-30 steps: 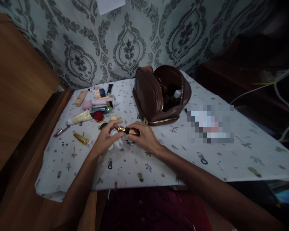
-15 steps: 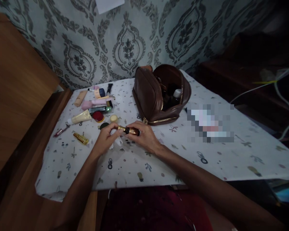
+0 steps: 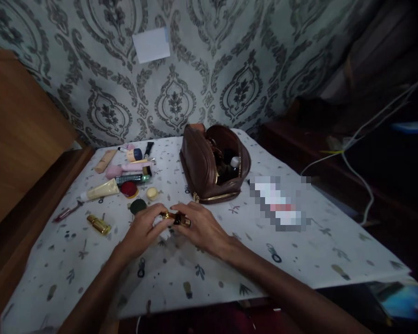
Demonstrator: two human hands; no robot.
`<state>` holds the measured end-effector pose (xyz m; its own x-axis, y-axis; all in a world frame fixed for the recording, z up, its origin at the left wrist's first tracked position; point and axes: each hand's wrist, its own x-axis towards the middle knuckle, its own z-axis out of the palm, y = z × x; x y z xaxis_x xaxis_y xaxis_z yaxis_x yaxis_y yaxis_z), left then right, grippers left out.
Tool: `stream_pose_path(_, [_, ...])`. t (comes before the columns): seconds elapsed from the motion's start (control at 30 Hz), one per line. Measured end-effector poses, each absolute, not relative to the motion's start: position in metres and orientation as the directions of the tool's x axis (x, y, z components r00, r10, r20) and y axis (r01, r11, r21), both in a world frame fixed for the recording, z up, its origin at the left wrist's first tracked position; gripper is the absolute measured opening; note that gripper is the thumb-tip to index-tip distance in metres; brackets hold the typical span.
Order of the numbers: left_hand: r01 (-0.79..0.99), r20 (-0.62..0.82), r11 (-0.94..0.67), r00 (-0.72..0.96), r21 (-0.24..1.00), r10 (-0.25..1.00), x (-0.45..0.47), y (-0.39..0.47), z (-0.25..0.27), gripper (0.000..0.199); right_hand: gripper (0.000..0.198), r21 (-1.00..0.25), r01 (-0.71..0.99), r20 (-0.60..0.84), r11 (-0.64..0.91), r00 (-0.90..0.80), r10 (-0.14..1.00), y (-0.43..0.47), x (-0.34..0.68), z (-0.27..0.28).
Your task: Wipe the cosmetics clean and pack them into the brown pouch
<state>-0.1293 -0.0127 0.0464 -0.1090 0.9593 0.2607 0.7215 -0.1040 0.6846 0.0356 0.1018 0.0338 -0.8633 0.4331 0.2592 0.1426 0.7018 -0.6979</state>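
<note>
Between my two hands, above the front middle of the table, is a gold-and-dark lipstick tube [image 3: 176,218]. My left hand [image 3: 142,232] pinches its left end, and a crumpled white tissue [image 3: 164,232] shows under those fingers. My right hand [image 3: 202,227] is closed around the tube's right end. Just beyond my left hand lies a dark green round lid or compact [image 3: 138,206], partly covered by the fingers. A small cream round pot [image 3: 152,193] and a red round compact [image 3: 129,189] sit past it. To the left lies another gold lipstick [image 3: 98,224].
An open brown leather bag [image 3: 202,171] with a white-capped bottle [image 3: 234,162] inside stands behind my hands. Cosmetic tubes, including a cream tube [image 3: 101,190], and brushes lie at left. A blurred-out object [image 3: 278,202] is at right. Wooden furniture [image 3: 21,130] borders the left side.
The camera view has tilted up, so the table sits lower and more wall shows. Both hands still hold the lipstick tube, which seems turned slightly; the other items stay in place.
</note>
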Motion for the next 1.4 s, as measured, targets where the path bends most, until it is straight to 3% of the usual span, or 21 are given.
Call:
stream_pose_path(0.13, [0.699, 0.243, -0.145, -0.042, 0.700, 0.969, -0.108, 0.000, 0.061, 0.019, 0.015, -0.787, 0.098, 0.228, 0.609, -0.871, 0.434, 0.118, 0.069, 0.050])
stream_pose_path(0.33, [0.785, 0.180, -0.174, 0.081, 0.595, 0.980, -0.073, 0.043, 0.070, 0.047, 0.018, -0.898, 0.071, 0.272, 0.435, -0.687, 0.674, 0.150, 0.118, 0.080])
stream_pose_path(0.53, [0.895, 0.120, -0.115, 0.070, 0.431, 0.990, -0.048, 0.083, 0.058, 0.065, 0.027, -0.873, 0.020, 0.420, 0.487, -0.477, 0.772, 0.177, 0.140, 0.102])
stream_pose_path(0.63, [0.909, 0.099, -0.104, 0.070, 0.405, 0.993, -0.043, 0.087, 0.055, 0.058, 0.041, -0.833, 0.014, 0.502, 0.553, -0.403, 0.765, 0.188, 0.140, 0.106])
stream_pose_path(0.73, [0.904, 0.141, -0.159, 0.111, 0.398, 0.984, -0.046, 0.085, 0.048, 0.052, 0.040, -0.792, 0.030, 0.551, 0.609, -0.392, 0.737, 0.197, 0.137, 0.106])
stream_pose_path(0.93, [0.908, 0.316, -0.252, 0.144, 0.334, 0.938, -0.051, 0.085, 0.028, 0.048, 0.039, -0.787, 0.057, 0.522, 0.614, -0.467, 0.714, 0.216, 0.127, 0.098])
stream_pose_path(1.13, [0.901, 0.385, -0.300, 0.167, 0.315, 0.907, -0.051, 0.088, 0.024, 0.049, 0.042, -0.781, 0.096, 0.497, 0.617, -0.502, 0.708, 0.229, 0.120, 0.081])
stream_pose_path(1.4, [0.918, 0.460, -0.316, 0.179, 0.240, 0.870, -0.048, 0.094, 0.019, 0.047, 0.044, -0.591, 0.232, 0.539, 0.773, -0.598, 0.592, 0.240, 0.121, 0.084])
